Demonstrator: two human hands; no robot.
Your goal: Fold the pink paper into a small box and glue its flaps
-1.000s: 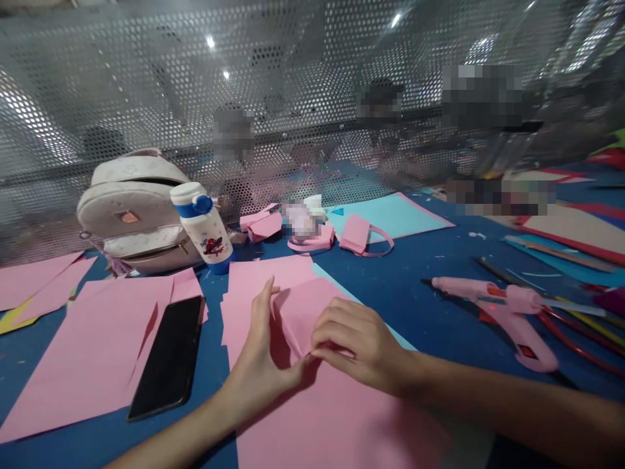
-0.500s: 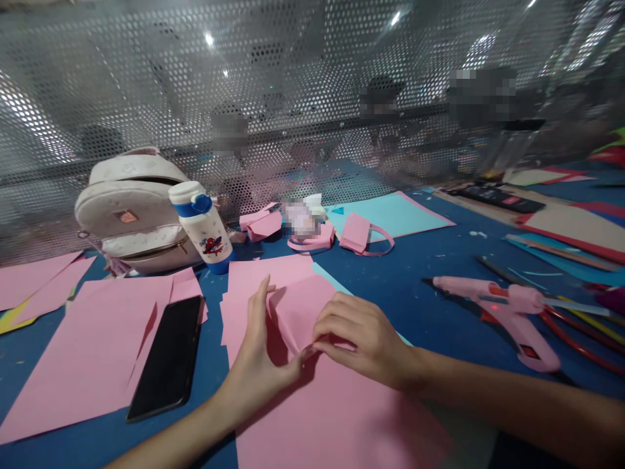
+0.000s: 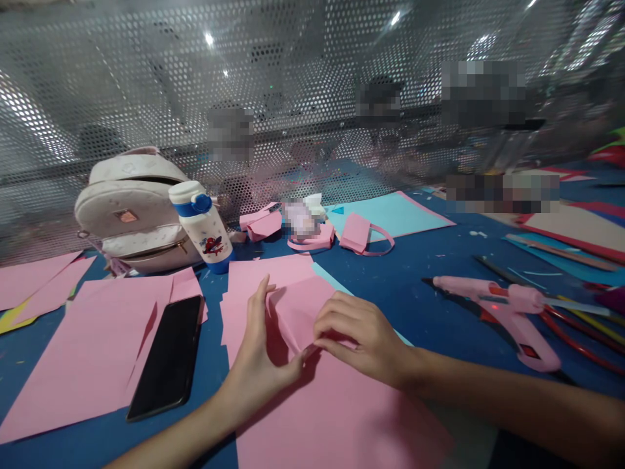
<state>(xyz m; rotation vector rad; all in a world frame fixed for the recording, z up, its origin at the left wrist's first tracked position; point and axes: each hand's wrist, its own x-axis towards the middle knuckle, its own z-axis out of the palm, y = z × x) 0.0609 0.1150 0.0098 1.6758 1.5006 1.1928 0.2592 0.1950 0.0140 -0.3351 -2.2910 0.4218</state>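
Note:
A folded piece of pink paper stands partly raised between my hands, over a stack of pink sheets. My left hand holds its left side, fingers behind and thumb tip at the near corner. With thumb and fingers, my right hand pinches the same near edge, close to the left thumb. The right fingers cover part of the paper. A light blue sheet shows from under the stack's right side.
At right lies a pink glue gun with a red light. A black phone rests on pink sheets at left. Behind stand a white bottle, a pale backpack and small pink paper bags, before a perforated metal screen.
Both hands keep nearly the same grip on the folded paper. My right fingers have shifted very slightly to the right.

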